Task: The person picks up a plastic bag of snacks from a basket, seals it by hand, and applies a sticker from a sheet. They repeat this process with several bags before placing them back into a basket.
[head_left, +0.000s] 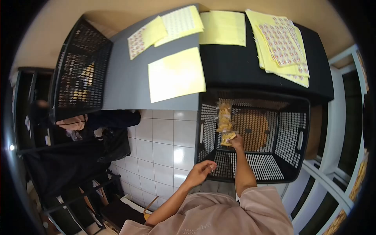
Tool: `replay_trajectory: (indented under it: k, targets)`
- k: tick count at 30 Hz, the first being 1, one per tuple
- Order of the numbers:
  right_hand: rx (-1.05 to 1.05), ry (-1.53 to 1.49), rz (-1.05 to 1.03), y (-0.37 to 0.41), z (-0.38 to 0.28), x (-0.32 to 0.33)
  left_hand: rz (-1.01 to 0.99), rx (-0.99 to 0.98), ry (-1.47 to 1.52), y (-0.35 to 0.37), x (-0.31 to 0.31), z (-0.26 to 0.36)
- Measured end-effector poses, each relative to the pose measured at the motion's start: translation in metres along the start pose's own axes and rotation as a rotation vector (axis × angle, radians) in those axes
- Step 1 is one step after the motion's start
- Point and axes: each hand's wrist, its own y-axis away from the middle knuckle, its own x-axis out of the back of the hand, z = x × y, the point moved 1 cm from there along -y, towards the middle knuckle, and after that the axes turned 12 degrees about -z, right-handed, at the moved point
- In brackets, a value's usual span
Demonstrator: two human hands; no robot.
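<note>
The grip of the right hand (236,141) was clamped on the near end of a strip of clear packets (225,117) filled with pale yellow pieces, thumb and fingers pinched together on it. The strip's long axis ran straight away from the person. Its near end was in the hand and its far end pointed up at the near edge of the bench (125,86). Two packets could be counted in it, a short one at the hand and a longer one beyond.

The strip hung inside a black perforated basket (291,129), close to that basket's left wall and towards its far left corner. The basket stood just beside the bench's near edge, below the black half of the top.

The left hand (201,171) hovered just outside the basket's near left corner, above the white tiled floor (162,141). Its fingers were curled in against the thumb; whether anything small sat between them could not be told.

On the bench lay two plain yellow sheets, one (176,74) at the near edge and one (223,27) at the far edge. Two sticker sheets (145,36) lay towards the far left corner, and a fanned stack of sticker sheets (282,45) lay at the far right. A second black basket (80,74) stood tipped against the bench's left edge, making two baskets in all.
</note>
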Motion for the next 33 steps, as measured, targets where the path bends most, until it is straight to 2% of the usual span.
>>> replay_trajectory:
  k: [2, 3, 5, 7, 9, 11, 13, 14, 16, 17, 18, 19, 20, 21, 24, 25, 26, 29, 33]
  targets:
    - [0.062, 0.054, 0.222, -0.012, -0.006, -0.009, -0.003, -0.027, -0.033, -0.006, -0.006, -0.003]
    - [0.097, 0.074, 0.224, 0.003, -0.026, -0.016, 0.02, -0.064, 0.009, 0.008, -0.002, 0.009]
    - [0.196, -0.191, 0.147, 0.008, -0.042, -0.021, 0.02, -0.073, -0.019, 0.013, 0.006, 0.004]
    - [0.194, -0.511, 0.06, 0.005, -0.047, -0.025, 0.055, -0.09, -0.029, 0.021, 0.012, 0.003]
    - [0.207, -0.155, 0.181, 0.031, -0.054, -0.022, 0.062, -0.055, -0.007, 0.027, 0.017, 0.001]
    - [0.179, -0.123, 0.204, 0.034, -0.053, -0.019, 0.11, -0.082, -0.043, 0.032, 0.027, -0.006]
    - [0.225, -0.197, 0.219, 0.03, -0.036, -0.014, 0.082, -0.119, -0.018, 0.04, 0.039, -0.004]
    - [0.251, -0.322, 0.177, 0.054, -0.039, -0.009, 0.125, -0.185, -0.001, 0.044, 0.044, -0.005]
    - [0.144, -0.164, 0.089, 0.05, -0.023, 0.008, 0.182, -0.214, 0.012, 0.051, 0.062, -0.012]
    - [0.113, -0.328, 0.115, 0.066, -0.017, 0.012, 0.212, -0.209, 0.033, 0.055, 0.073, -0.018]
    - [0.139, -0.296, 0.083, 0.082, -0.014, 0.018, 0.243, -0.167, 0.048, 0.06, 0.084, -0.023]
    - [0.043, -0.36, 0.006, 0.081, -0.005, 0.032, 0.267, -0.216, 0.031, 0.06, 0.101, -0.043]
    - [-0.107, -0.183, 0.129, 0.081, -0.007, 0.036, 0.31, -0.176, -0.009, 0.068, 0.113, -0.047]
    - [-0.178, -0.142, 0.237, 0.082, -0.005, 0.041, 0.328, -0.189, -0.018, 0.069, 0.132, -0.071]
    - [-0.287, -0.196, 0.452, 0.075, 0.013, 0.059, 0.47, -0.019, -0.081, 0.085, 0.193, -0.167]
    - [-0.267, -0.187, 0.462, 0.075, 0.014, 0.059, 0.523, 0.149, -0.137, 0.094, 0.212, -0.197]
    - [-0.199, -0.217, 0.447, 0.077, 0.013, 0.058, 0.569, 0.229, -0.18, 0.104, 0.231, -0.235]
    - [-0.006, -0.307, 0.403, 0.085, 0.009, 0.054, 0.62, 0.474, 0.084, 0.151, 0.255, -0.281]
    - [0.242, -0.434, 0.336, 0.106, -0.001, 0.044, 0.637, 0.583, 0.421, 0.207, 0.282, -0.327]
